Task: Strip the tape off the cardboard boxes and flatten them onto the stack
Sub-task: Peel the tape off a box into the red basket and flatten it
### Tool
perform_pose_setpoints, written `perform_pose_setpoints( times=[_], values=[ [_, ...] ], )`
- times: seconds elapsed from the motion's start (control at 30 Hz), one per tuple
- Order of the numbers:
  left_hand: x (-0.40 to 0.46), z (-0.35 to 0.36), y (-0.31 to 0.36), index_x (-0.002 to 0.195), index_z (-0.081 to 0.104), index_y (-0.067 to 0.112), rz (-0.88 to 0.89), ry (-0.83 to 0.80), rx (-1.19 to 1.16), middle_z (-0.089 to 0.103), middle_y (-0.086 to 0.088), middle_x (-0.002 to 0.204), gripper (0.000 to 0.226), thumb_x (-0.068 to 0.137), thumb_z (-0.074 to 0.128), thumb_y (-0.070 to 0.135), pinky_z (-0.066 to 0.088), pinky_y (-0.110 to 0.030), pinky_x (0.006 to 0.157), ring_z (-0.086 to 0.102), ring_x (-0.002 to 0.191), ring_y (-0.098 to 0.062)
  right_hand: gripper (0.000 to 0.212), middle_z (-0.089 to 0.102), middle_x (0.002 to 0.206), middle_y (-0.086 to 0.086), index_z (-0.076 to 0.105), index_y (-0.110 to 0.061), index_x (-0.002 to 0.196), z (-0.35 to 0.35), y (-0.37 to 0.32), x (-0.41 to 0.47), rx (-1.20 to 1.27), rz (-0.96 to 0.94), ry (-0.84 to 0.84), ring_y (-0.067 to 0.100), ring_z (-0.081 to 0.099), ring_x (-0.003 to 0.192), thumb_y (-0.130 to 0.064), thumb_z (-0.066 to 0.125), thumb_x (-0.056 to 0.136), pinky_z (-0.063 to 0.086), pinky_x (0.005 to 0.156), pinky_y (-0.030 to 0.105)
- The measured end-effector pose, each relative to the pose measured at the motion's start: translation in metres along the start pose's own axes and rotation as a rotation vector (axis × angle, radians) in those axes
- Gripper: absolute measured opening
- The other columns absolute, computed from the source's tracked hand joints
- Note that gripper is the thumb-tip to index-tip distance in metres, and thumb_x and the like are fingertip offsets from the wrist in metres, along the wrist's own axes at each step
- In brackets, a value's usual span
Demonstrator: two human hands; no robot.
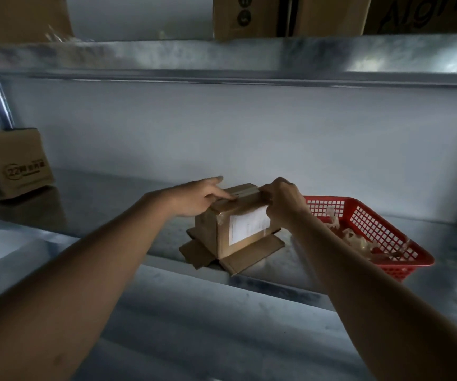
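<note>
Fingers of the right hand curled, pinching the top edge of a small brown cardboard box; left hand lay flat-fingered on its taped top; box stood on a metal shelf, just beside a red plastic mesh basket

Small cardboard box on metal shelf, bottom flaps splayed out, white label on front. Left hand rests flat on top w/ straight fingers; right hand pinches top right edge. Red basket w/ tape scraps just beside, right. Another box far left.
</note>
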State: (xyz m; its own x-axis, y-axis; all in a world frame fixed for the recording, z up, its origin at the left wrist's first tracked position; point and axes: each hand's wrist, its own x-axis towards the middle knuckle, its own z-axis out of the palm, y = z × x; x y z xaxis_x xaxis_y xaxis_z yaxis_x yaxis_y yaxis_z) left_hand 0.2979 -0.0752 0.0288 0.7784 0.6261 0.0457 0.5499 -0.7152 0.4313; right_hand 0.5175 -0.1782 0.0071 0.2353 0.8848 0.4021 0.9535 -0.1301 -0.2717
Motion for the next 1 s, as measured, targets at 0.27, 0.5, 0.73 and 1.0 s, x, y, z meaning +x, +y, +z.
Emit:
perform_pose_setpoints(
  times=[0.27,0.5,0.73,1.0],
  values=[
    [0.020,0.002,-0.007,0.140,0.057,0.051,-0.023,-0.004,0.030,0.051,-0.004,0.116,0.038,0.110,0.039,0.037,0.049,-0.032,0.073,0.062,0.095,-0.022,0.031,0.067,0.126,0.000,0.070,-0.019,0.129,0.010,-0.030,0.005,0.407,0.136,0.020,0.016,0.063,0.106,-0.031,0.063,0.101,0.045,0.072,0.022],
    [0.027,0.002,0.015,0.149,0.051,0.040,-0.083,-0.052,-0.029,0.065,-0.008,0.102,0.041,0.111,0.037,0.043,0.066,-0.044,0.070,0.075,0.079,-0.029,0.043,0.063,0.129,-0.010,0.073,-0.023,0.126,0.035,-0.023,-0.043,0.538,0.048,0.153,0.004,0.061,0.116,-0.026,0.085,0.085,0.051,0.092,0.010],
    [0.033,-0.003,0.000,0.149,0.048,0.048,0.055,0.004,0.062,0.050,-0.013,0.140,0.040,0.110,0.038,0.045,0.044,-0.029,0.066,0.050,0.066,-0.008,0.050,0.073,0.118,-0.007,0.072,-0.019,0.125,0.053,-0.019,-0.057,0.606,0.100,0.391,0.005,0.072,0.103,-0.013,0.089,0.078,0.060,0.086,0.022],
    [0.048,0.011,-0.031,0.146,0.051,0.043,0.201,-0.049,-0.157,0.013,0.010,0.171,0.039,0.109,0.046,0.037,0.007,-0.050,0.129,0.000,0.159,-0.017,0.028,0.079,0.105,-0.001,0.075,-0.011,0.120,0.066,-0.010,-0.068,0.753,0.232,0.409,0.011,0.077,0.091,-0.007,0.075,0.092,0.065,0.078,0.037]
  ],
)
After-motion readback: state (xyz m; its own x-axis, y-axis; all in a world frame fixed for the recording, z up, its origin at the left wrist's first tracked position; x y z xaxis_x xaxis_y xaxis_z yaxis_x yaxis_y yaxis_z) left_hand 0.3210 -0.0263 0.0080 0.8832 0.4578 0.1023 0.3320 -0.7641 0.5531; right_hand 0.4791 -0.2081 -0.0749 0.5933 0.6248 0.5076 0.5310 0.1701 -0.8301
